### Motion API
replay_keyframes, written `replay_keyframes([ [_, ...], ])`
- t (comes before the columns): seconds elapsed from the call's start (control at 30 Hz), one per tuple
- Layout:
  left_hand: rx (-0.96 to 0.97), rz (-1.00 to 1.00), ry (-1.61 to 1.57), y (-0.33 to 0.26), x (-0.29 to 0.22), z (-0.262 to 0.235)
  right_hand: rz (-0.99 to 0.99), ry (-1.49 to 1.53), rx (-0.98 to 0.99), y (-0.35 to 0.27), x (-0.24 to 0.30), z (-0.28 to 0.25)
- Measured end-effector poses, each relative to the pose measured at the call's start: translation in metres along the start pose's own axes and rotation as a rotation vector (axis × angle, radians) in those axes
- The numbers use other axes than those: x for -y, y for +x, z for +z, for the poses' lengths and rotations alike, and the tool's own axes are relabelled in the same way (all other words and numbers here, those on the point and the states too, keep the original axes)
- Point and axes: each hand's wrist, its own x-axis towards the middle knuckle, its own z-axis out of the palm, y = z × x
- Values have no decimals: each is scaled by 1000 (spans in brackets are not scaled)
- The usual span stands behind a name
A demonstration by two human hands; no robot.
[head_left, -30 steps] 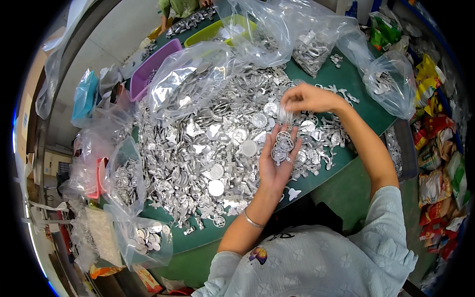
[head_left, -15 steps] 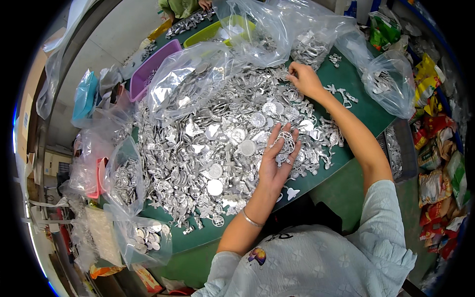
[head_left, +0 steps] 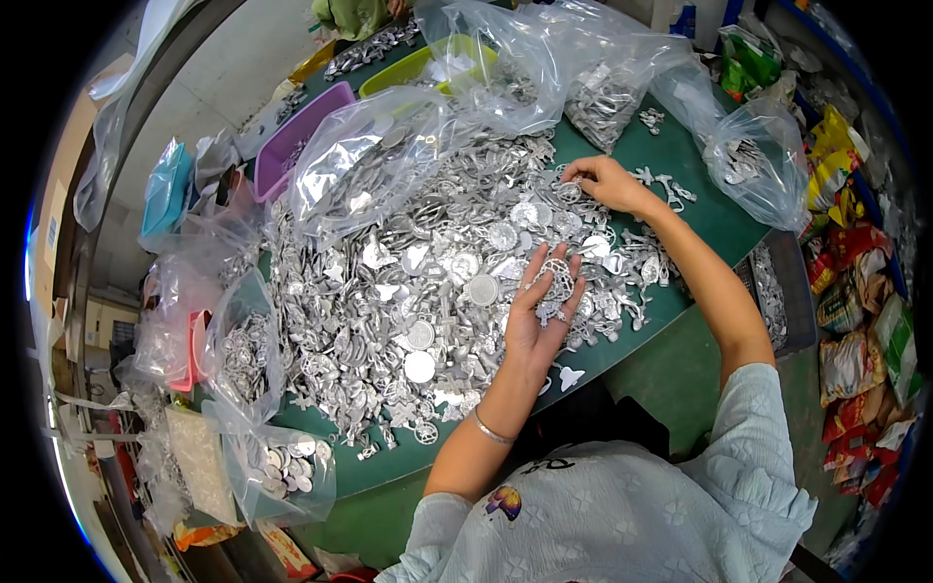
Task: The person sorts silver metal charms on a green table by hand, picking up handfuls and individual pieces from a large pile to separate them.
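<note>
A wide heap of silvery metal charms (head_left: 389, 291) covers the green table: round discs, openwork shapes and small figures. My left hand (head_left: 527, 325), palm up above the heap's near right part, cradles several openwork metal charms (head_left: 556, 282) among its fingers. Farther off and to the right, my right hand (head_left: 609, 185) reaches down to the heap's far right edge. Its thumb and fingers are closed together at a ring-shaped openwork charm (head_left: 570, 191), which the fingertips partly hide.
Clear plastic bags (head_left: 604, 102) of metal pieces stand behind the heap and at its sides. A purple bin (head_left: 309, 131) and a yellow-green bin (head_left: 389, 78) sit at the back, near another person's sleeve (head_left: 350, 15). A dark crate (head_left: 792, 291) stands right of the table.
My right hand has come nearer and lower, from the foot of the bag to the ring-shaped pieces, its fingers closing there. My left hand stays nearly still with its charms.
</note>
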Motion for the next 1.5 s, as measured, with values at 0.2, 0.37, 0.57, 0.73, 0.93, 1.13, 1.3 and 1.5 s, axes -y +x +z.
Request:
replay_keyframes([
  [0.2,-11,-9,-11,1,0,-1,-92,-175,2,-9,5,7],
  [0.37,-6,-12,-9,1,0,0,-221,-250,14,-14,13,3],
  [0.57,5,-6,4,0,1,1,-12,-55,-98,-13,27,-11],
  [0.73,38,-7,-39,-1,-1,3,-19,298,474,-38,77,-3],
  [0.93,148,-92,-29,5,-1,-14,-94,-626,-299,-3,9,7],
  [1.13,81,-19,98,-2,3,-2,-128,-736,-253,4,8,19],
  [1.3,78,-75,-2,0,1,0,64,43,-168,-6,25,-1],
  [1.5,51,-25,-18,-2,2,3,-82,217,441,-34,79,10],
])
